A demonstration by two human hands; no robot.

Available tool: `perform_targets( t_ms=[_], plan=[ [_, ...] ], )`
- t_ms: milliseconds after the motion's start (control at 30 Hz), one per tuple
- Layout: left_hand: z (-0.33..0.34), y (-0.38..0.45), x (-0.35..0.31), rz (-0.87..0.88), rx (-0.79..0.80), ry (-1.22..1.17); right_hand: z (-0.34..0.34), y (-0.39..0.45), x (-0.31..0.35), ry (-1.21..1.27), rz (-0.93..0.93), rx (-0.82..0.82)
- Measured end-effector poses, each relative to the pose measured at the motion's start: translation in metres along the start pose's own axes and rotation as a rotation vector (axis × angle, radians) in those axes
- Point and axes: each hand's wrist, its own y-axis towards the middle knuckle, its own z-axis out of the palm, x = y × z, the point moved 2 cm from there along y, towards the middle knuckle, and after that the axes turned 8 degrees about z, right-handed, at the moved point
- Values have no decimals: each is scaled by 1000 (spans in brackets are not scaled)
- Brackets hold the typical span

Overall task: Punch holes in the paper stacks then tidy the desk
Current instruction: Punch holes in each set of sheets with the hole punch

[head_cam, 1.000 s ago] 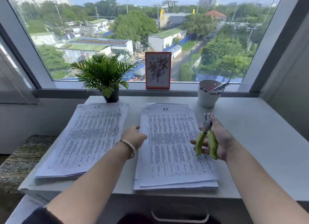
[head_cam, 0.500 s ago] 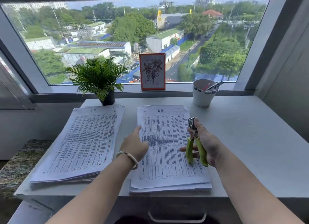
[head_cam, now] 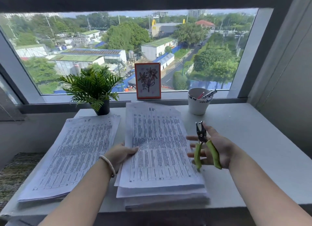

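Note:
Two stacks of printed paper lie on the white desk (head_cam: 253, 141). The left stack (head_cam: 76, 155) lies flat and slightly fanned. My left hand (head_cam: 121, 154) grips the left edge of the top sheets of the right stack (head_cam: 160, 149), thumb on top, and those sheets are raised off the pile below. My right hand (head_cam: 214, 148) is to the right of that stack, above the desk, and holds a hole punch (head_cam: 205, 146) with green handles, its metal jaws pointing away from me. The fingers are spread around the handles.
A potted fern (head_cam: 92, 89) stands behind the left stack. A framed flower drawing (head_cam: 147, 80) leans on the window sill. A white cup of pens (head_cam: 198, 101) is at the back right. A woven mat (head_cam: 15, 173) lies left of the desk.
My left hand has slid to the right stack's left edge and lifted its top sheets. My right hand with the punch has moved right, off the stack. The camera has tilted and come closer.

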Motion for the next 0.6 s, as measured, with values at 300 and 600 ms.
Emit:
perform_targets(
  t_ms=[300, 600],
  plan=[
    [55, -5, -69, 448, 91, 80, 8, -28, 63, -144, -343, -27],
    [57, -23, -95, 768, -37, 196, 36, -45, 48, -368, -639, -60]
  ],
)
